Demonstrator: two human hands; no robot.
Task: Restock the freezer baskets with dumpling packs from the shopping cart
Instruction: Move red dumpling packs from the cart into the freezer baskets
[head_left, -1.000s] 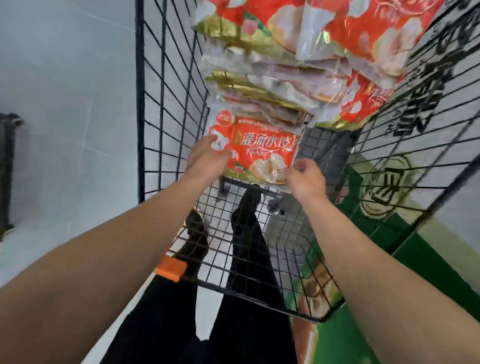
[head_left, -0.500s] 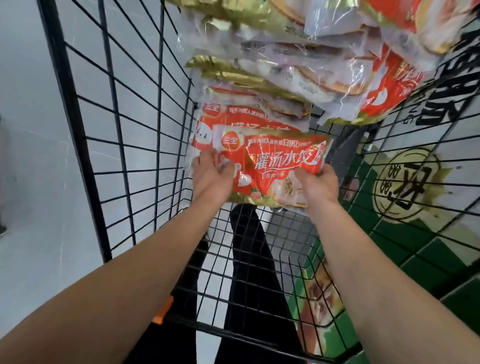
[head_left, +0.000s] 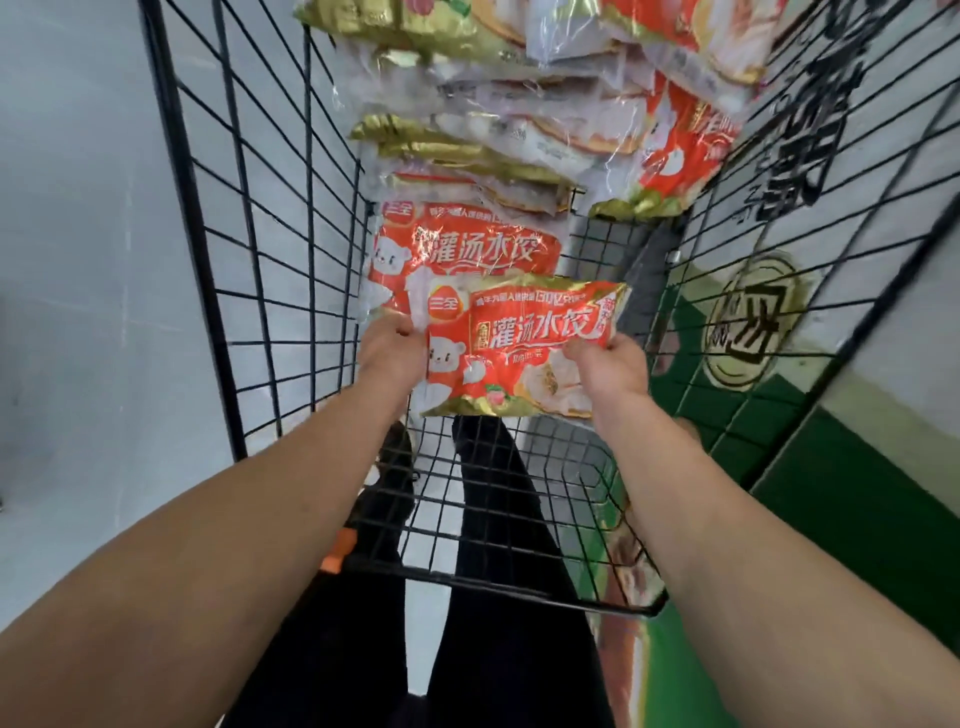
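A red and gold dumpling pack (head_left: 514, 348) is lifted inside the black wire shopping cart (head_left: 249, 291). My left hand (head_left: 389, 353) pinches its left edge and my right hand (head_left: 610, 366) grips its right edge. Just behind it lies another red pack of the same kind (head_left: 462, 249). Further back a stack of several dumpling packs (head_left: 519, 114) fills the far end of the cart. No freezer basket is in view.
The cart's near rim (head_left: 498, 587) carries an orange clip (head_left: 337, 553). My dark trouser legs (head_left: 488, 519) show through the wire floor. A green and white printed panel (head_left: 753, 332) runs along the cart's right side; grey floor (head_left: 78, 260) lies to the left.
Both hands have pulled one pack off the stack and toward me, uncovering the same kind of pack behind it. The view has shifted further over the cart.
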